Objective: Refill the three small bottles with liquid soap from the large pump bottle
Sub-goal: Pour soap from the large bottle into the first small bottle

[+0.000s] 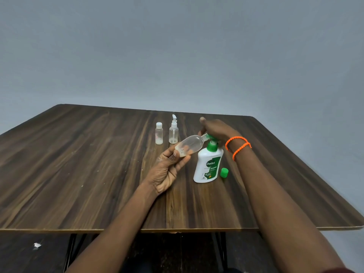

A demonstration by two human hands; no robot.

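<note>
A large white pump bottle [207, 166] with a green pump head stands on the wooden table [98, 174]. My right hand [216, 129] rests flat on top of the pump. My left hand [171, 168] grips a clear small bottle [190, 144], tilted almost flat with its open neck at the pump spout; a little pale liquid lies in its base. Its green cap [224, 172] sits on the table right of the pump bottle. Two more small bottles stand behind: a capped one [159, 133] with white liquid at the bottom, and a clear spray bottle [173, 130].
The table's near edge [177, 230] runs just below my forearms, with dark floor beneath. A grey wall rises behind the far edge. Two orange bands [237, 145] circle my right wrist.
</note>
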